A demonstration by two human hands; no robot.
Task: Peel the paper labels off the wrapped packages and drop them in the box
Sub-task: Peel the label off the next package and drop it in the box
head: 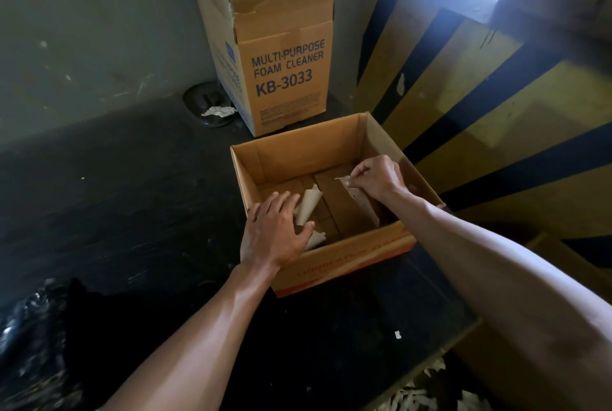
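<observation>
place: storeroom or warehouse corner | evidence: tall brown cardboard carton printed "MULTI-PURPOSE FOAM CLEANER KB-3033" [281,43]; yellow-and-black hazard-striped wall [463,86]; dark scuffed worktop [116,195]

Two boxes [318,265] [281,46], two hands [275,231] [377,178]

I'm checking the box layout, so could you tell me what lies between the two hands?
In the head view, a curled paper label lies on brown wrapped packages between the left hand and right hand.
</observation>
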